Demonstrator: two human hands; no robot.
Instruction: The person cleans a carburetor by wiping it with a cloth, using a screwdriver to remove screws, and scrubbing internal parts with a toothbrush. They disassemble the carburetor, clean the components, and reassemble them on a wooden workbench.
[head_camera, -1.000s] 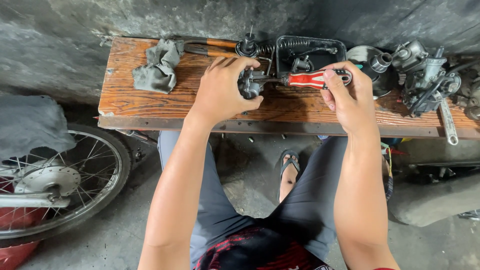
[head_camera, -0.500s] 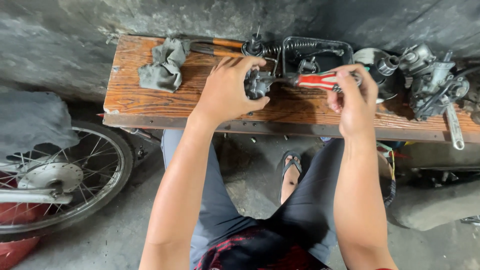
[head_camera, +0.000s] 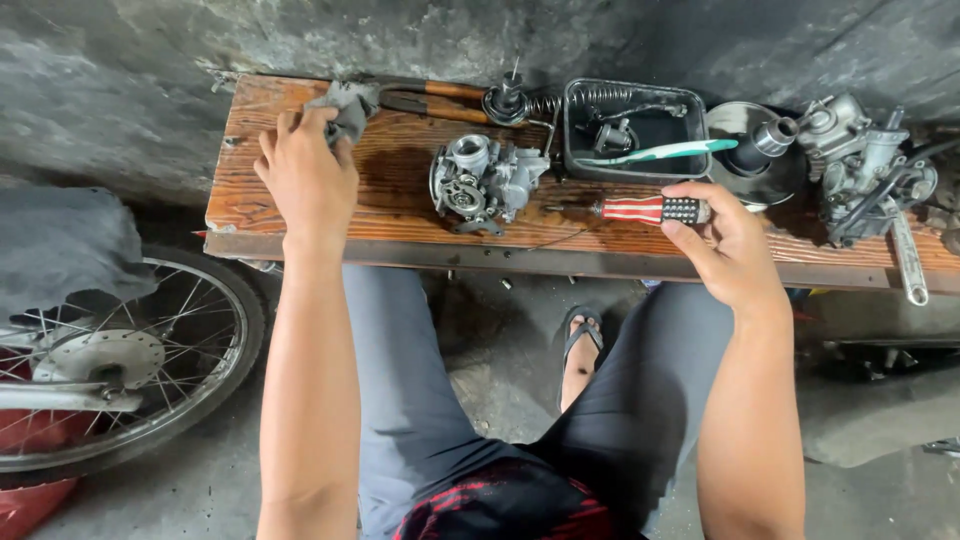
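Observation:
My left hand lies on a grey rag at the left end of the wooden bench, fingers curled over the cloth. My right hand grips the black end of a red-and-white-handled screwdriver, which rests flat on the bench and points left. A metal carburetor sits by itself on the bench between my hands, touched by neither.
A black tray with small parts and a green-and-white toothbrush stands behind the screwdriver. Orange-handled pliers, a spring, a dark round dish, another carburetor and a wrench lie about. A spoked wheel stands low left.
My left hand let go of the carburetor and moved left onto the rag. The carburetor now rests on the bench. My right hand lowered the screwdriver onto the wood.

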